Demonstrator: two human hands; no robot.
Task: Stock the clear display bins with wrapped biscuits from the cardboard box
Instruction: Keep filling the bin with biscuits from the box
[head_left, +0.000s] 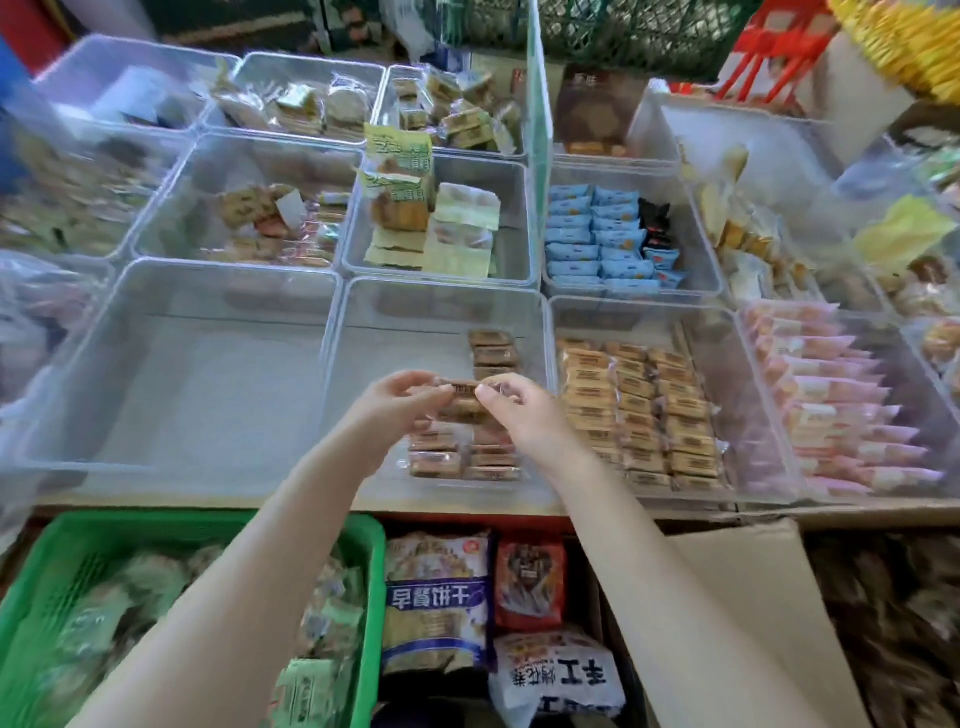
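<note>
Over the middle clear bin (358, 374) of the front row, both my hands hold a small stack of brown wrapped biscuits (464, 397). My left hand (395, 402) pinches its left end and my right hand (514, 410) pinches its right end. Under and behind my hands, more brown wrapped biscuits (491, 343) lie in rows along the bin's right side. An open flap of the cardboard box (748, 597) shows at lower right; what is inside the box is hidden.
The front-left clear bin (182, 384) holds nothing. The bin to the right holds tan biscuit packs (644, 410), then pink packs (836, 410). Blue packs (597, 234) fill a bin behind. A green crate (78, 597) and large snack bags (439, 592) sit below the shelf edge.
</note>
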